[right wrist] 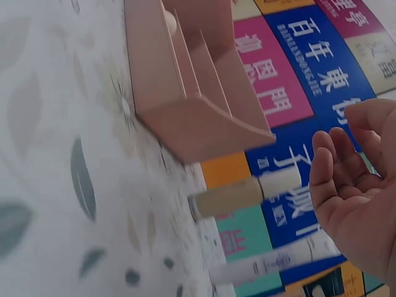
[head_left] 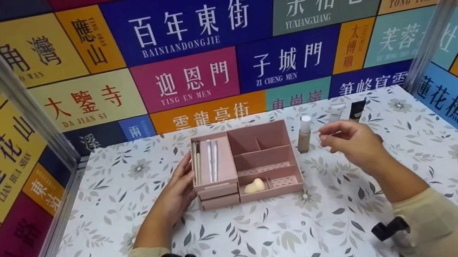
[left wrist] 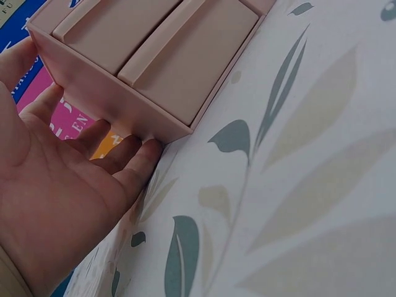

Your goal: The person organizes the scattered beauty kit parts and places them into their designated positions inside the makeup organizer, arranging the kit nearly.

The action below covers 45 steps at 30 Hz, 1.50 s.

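A pink desktop organizer (head_left: 249,196) stands in the middle of the table. Its left part has drawers (left wrist: 192,55) below a top tray with several slim brushes or pens (head_left: 213,159); a cream makeup sponge (head_left: 254,185) lies in a front right compartment. My left hand (head_left: 180,191) rests its fingertips against the organizer's left side. To the organizer's right stands a beige foundation bottle (head_left: 304,138) with a white cap. My right hand (head_left: 354,142) hovers just right of that bottle, fingers loosely bent, nothing between them in the right wrist view.
Behind the right hand stand a white tube (right wrist: 275,260) and a black tube (head_left: 357,109). The table (head_left: 250,247) has a leaf-patterned cover. Colourful sign-printed walls (head_left: 186,18) rise at the back and sides, with metal posts (head_left: 439,11) at the corners.
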{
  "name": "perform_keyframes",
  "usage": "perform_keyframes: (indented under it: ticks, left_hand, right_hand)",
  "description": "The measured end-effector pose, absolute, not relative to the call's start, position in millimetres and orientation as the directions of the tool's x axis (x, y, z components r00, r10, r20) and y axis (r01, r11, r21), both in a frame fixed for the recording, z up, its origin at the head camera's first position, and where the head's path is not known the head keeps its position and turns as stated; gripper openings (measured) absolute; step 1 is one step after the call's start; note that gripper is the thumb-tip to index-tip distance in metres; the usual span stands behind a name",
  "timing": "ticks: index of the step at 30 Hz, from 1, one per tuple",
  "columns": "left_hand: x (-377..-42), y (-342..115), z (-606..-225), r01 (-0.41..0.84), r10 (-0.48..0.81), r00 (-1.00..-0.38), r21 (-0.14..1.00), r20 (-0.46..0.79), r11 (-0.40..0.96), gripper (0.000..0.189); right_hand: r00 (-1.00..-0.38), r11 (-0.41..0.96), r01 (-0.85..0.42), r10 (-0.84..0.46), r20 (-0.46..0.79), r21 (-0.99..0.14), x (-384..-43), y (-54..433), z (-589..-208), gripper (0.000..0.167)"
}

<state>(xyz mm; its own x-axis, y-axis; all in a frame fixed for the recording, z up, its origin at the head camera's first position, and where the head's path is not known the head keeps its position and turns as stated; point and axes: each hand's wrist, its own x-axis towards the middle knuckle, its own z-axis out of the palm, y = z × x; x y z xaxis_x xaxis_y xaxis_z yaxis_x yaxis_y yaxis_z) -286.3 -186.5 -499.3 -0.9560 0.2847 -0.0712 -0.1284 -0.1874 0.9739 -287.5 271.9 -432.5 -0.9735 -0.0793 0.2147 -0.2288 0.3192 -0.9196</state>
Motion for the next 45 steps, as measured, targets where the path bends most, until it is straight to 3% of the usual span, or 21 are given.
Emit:
perform_keyframes:
  ticks: [11, 18, 23, 31, 36, 45]
  left_hand:
    - [-286, -185, -499, -0.133, 0.278, -0.957, 0.973, -0.077, -0.187, 0.064]
    - [-286, -184, -500, -0.140, 0.276, -0.957, 0.978, -0.094, -0.152, 0.064]
    - [-286, -185, -501, -0.132, 0.276, -0.957, 0.979, -0.085, -0.158, 0.064]
    - [-285, -186, -500, -0.145, 0.272, -0.957, 0.975, -0.096, -0.168, 0.063]
    - [-287, -187, -499, -0.143, 0.261, -0.960, 0.977, -0.098, -0.158, 0.063]
    - [-286, -187, -499, -0.139, 0.262, -0.960, 0.978, -0.094, -0.158, 0.063]
  right_hand:
    - [-0.999, 0.398, -0.032, 0.027, 0.047, -0.917, -291, 340, -432, 0.046]
    - [-0.993, 0.345, 0.052, 0.118, -0.012, -0.937, -297, 374, -446, 0.032]
    - [-0.988, 0.351, 0.067, 0.152, -0.013, -0.934, -301, 390, -453, 0.044]
    - [-0.967, 0.061, 0.118, 0.236, -0.101, -0.991, -311, 412, -475, 0.030]
    - [-0.949, -0.019, 0.163, 0.272, -0.162, -0.986, -314, 423, -486, 0.031]
    - [-0.931, 0.089, 0.270, 0.277, -0.237, -0.959, -318, 424, -495, 0.040]
